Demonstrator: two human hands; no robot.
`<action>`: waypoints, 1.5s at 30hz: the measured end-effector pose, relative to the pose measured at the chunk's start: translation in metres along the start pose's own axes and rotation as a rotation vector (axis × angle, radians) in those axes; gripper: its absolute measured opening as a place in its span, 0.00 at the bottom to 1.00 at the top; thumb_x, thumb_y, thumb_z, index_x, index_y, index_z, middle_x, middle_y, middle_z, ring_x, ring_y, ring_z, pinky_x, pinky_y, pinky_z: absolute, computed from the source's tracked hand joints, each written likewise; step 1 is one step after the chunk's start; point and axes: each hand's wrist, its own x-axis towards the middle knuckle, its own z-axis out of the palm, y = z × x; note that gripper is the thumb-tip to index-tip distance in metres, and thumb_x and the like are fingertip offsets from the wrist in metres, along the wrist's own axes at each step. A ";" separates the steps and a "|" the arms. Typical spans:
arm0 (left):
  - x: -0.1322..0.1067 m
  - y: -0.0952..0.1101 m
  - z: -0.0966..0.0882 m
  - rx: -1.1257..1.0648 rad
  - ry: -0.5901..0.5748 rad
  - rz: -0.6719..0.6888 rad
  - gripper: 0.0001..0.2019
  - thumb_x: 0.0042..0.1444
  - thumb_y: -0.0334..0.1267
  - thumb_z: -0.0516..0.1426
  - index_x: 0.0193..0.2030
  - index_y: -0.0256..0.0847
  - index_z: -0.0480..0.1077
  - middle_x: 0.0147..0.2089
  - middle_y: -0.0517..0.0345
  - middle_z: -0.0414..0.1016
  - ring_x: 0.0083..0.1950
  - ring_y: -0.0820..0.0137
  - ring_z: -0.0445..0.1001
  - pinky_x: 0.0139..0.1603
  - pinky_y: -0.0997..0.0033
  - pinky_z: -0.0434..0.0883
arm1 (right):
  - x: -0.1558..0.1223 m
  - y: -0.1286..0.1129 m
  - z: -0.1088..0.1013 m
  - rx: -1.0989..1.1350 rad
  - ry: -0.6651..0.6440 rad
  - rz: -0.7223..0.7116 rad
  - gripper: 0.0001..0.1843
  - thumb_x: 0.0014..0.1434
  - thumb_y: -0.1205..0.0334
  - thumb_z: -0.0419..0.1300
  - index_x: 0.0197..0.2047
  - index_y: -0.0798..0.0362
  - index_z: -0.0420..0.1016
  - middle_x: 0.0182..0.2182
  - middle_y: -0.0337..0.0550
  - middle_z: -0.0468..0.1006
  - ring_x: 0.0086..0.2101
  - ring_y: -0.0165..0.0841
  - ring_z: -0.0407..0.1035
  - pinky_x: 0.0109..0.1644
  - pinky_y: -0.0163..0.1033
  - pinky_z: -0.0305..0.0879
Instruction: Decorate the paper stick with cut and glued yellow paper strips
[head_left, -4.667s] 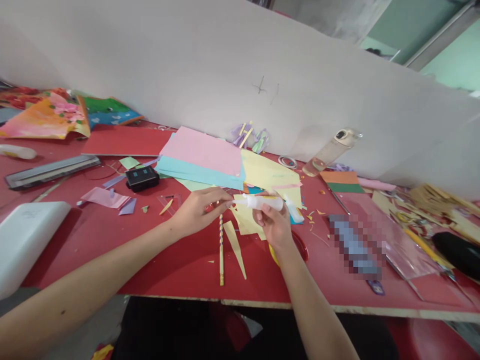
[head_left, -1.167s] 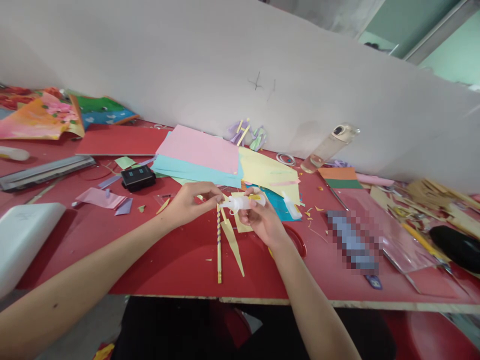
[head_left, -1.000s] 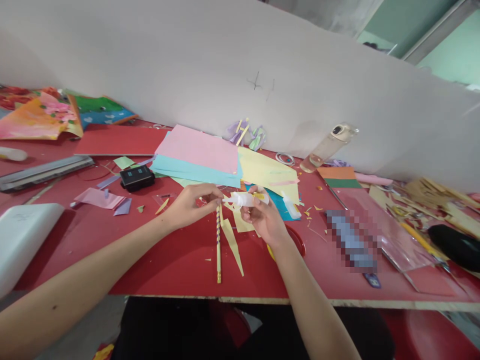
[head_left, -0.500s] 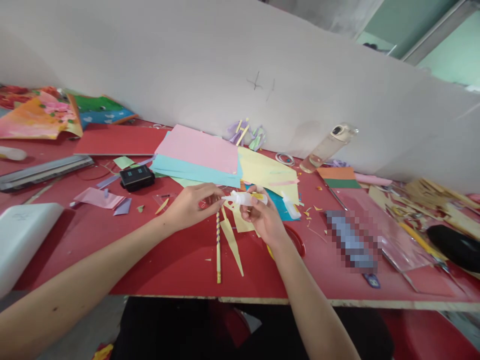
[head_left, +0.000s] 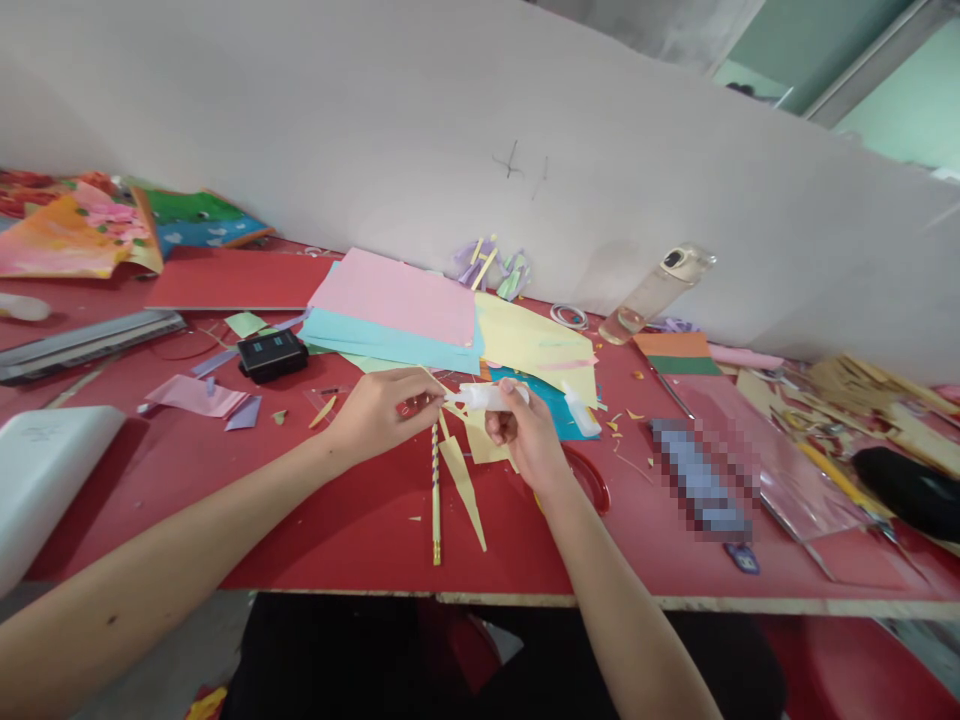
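Note:
My right hand is wrapped round a white glue bottle, which lies nearly level with its nozzle pointing left. My left hand is closed in a pinch at the nozzle tip; a thin pale yellow edge shows by the fingers, but what they hold is too small to make out. Below the hands, a striped pencil lies with its eraser end toward me. Beside it is a pointed piece of yellow paper. A second white glue bottle lies to the right of my right hand.
Pink paper and yellow paper lie behind my hands. A clear bottle leans toward the wall. Left are a black box and a white case. A red round object lies by my right wrist.
My right hand has rolled the glue bottle, so its yellow label no longer shows, and shifted slightly left. My left hand stays almost in place at the nozzle.

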 end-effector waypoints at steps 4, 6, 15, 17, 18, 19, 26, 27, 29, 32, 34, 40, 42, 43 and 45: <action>0.002 0.004 -0.005 -0.183 0.025 -0.188 0.07 0.58 0.34 0.53 0.31 0.38 0.70 0.31 0.57 0.73 0.31 0.74 0.70 0.33 0.76 0.68 | 0.001 -0.002 0.000 0.064 0.057 -0.051 0.17 0.57 0.49 0.63 0.29 0.53 0.66 0.14 0.31 0.62 0.15 0.22 0.54 0.18 0.29 0.48; 0.004 0.005 -0.007 -0.250 0.052 -0.276 0.08 0.58 0.34 0.52 0.29 0.38 0.69 0.29 0.59 0.72 0.29 0.75 0.68 0.30 0.77 0.66 | 0.001 -0.003 0.000 0.114 0.074 -0.069 0.16 0.56 0.50 0.64 0.30 0.53 0.67 0.13 0.30 0.60 0.16 0.22 0.53 0.18 0.29 0.47; 0.002 0.003 0.006 -0.396 0.090 -0.399 0.08 0.58 0.36 0.53 0.30 0.37 0.69 0.27 0.61 0.69 0.23 0.79 0.60 0.22 0.79 0.60 | -0.008 -0.004 0.003 0.270 -0.280 0.041 0.22 0.49 0.41 0.66 0.41 0.46 0.70 0.29 0.38 0.74 0.37 0.37 0.72 0.40 0.45 0.69; 0.001 0.006 0.011 -0.464 0.089 -0.415 0.07 0.57 0.36 0.54 0.32 0.37 0.70 0.28 0.60 0.72 0.21 0.79 0.60 0.20 0.79 0.60 | -0.011 -0.002 0.006 0.269 -0.331 0.059 0.23 0.49 0.41 0.65 0.42 0.46 0.70 0.32 0.39 0.75 0.36 0.38 0.72 0.40 0.44 0.69; 0.000 0.008 0.013 -0.514 0.086 -0.420 0.07 0.57 0.37 0.55 0.32 0.37 0.70 0.28 0.60 0.72 0.20 0.80 0.60 0.19 0.79 0.59 | -0.011 -0.001 0.007 0.267 -0.349 0.063 0.23 0.50 0.41 0.65 0.42 0.46 0.70 0.31 0.39 0.75 0.35 0.38 0.73 0.39 0.44 0.68; -0.001 0.010 0.015 -0.562 0.074 -0.420 0.07 0.58 0.38 0.55 0.33 0.37 0.71 0.29 0.60 0.73 0.20 0.80 0.60 0.18 0.79 0.60 | -0.012 0.000 0.008 0.263 -0.358 0.066 0.22 0.50 0.42 0.65 0.42 0.46 0.71 0.29 0.38 0.74 0.33 0.37 0.72 0.38 0.43 0.68; -0.002 0.015 0.015 -0.712 0.046 -0.440 0.06 0.57 0.37 0.55 0.33 0.38 0.70 0.30 0.59 0.72 0.21 0.79 0.63 0.20 0.78 0.63 | -0.010 0.002 0.010 0.247 -0.319 0.025 0.21 0.50 0.43 0.65 0.41 0.48 0.71 0.29 0.37 0.72 0.25 0.29 0.67 0.32 0.38 0.66; -0.002 0.014 0.014 -0.728 0.058 -0.443 0.06 0.58 0.37 0.54 0.33 0.38 0.69 0.33 0.58 0.72 0.23 0.78 0.65 0.21 0.77 0.64 | -0.010 0.002 0.010 0.245 -0.323 0.022 0.21 0.51 0.43 0.65 0.42 0.48 0.71 0.28 0.37 0.71 0.25 0.30 0.67 0.32 0.39 0.65; 0.000 0.011 0.012 -0.760 0.096 -0.444 0.06 0.58 0.36 0.52 0.32 0.39 0.66 0.38 0.56 0.72 0.27 0.76 0.67 0.24 0.76 0.66 | -0.010 0.002 0.010 0.240 -0.316 0.011 0.21 0.51 0.44 0.65 0.42 0.48 0.72 0.27 0.37 0.71 0.25 0.31 0.68 0.33 0.39 0.65; 0.000 0.006 0.009 -0.758 0.106 -0.433 0.09 0.59 0.34 0.48 0.28 0.39 0.63 0.33 0.57 0.71 0.29 0.74 0.66 0.26 0.75 0.66 | -0.011 0.001 0.009 0.232 -0.286 0.001 0.20 0.52 0.43 0.64 0.42 0.48 0.72 0.24 0.36 0.72 0.25 0.32 0.68 0.34 0.41 0.66; 0.000 0.003 0.007 -0.695 0.064 -0.423 0.11 0.59 0.33 0.46 0.27 0.39 0.63 0.28 0.58 0.70 0.27 0.73 0.65 0.27 0.74 0.65 | -0.011 -0.001 0.008 0.257 -0.273 0.010 0.19 0.53 0.43 0.63 0.41 0.47 0.72 0.21 0.35 0.70 0.24 0.33 0.67 0.35 0.42 0.66; -0.001 0.004 0.006 -0.485 -0.070 -0.365 0.18 0.63 0.37 0.46 0.23 0.37 0.67 0.23 0.58 0.71 0.24 0.75 0.64 0.28 0.74 0.65 | -0.010 -0.006 0.004 0.347 -0.215 0.014 0.19 0.52 0.42 0.63 0.40 0.46 0.70 0.17 0.31 0.64 0.23 0.32 0.64 0.33 0.41 0.65; -0.002 0.006 0.005 -0.450 -0.148 -0.335 0.21 0.64 0.39 0.47 0.21 0.37 0.67 0.22 0.58 0.71 0.23 0.75 0.65 0.28 0.75 0.65 | -0.010 -0.006 0.004 0.346 -0.208 -0.003 0.19 0.52 0.42 0.62 0.39 0.46 0.71 0.17 0.31 0.63 0.23 0.32 0.65 0.34 0.42 0.65; -0.002 0.007 0.005 -0.443 -0.184 -0.318 0.20 0.63 0.40 0.48 0.22 0.36 0.68 0.23 0.57 0.72 0.24 0.76 0.66 0.28 0.75 0.66 | -0.010 -0.007 0.004 0.348 -0.209 -0.007 0.19 0.52 0.42 0.62 0.39 0.46 0.71 0.17 0.31 0.63 0.23 0.32 0.65 0.34 0.42 0.66; -0.002 0.009 0.005 -0.448 -0.235 -0.282 0.12 0.61 0.40 0.53 0.30 0.36 0.71 0.28 0.56 0.74 0.27 0.75 0.70 0.29 0.75 0.67 | -0.011 -0.007 0.005 0.356 -0.209 -0.014 0.18 0.52 0.43 0.63 0.39 0.46 0.71 0.17 0.31 0.63 0.23 0.32 0.66 0.35 0.42 0.66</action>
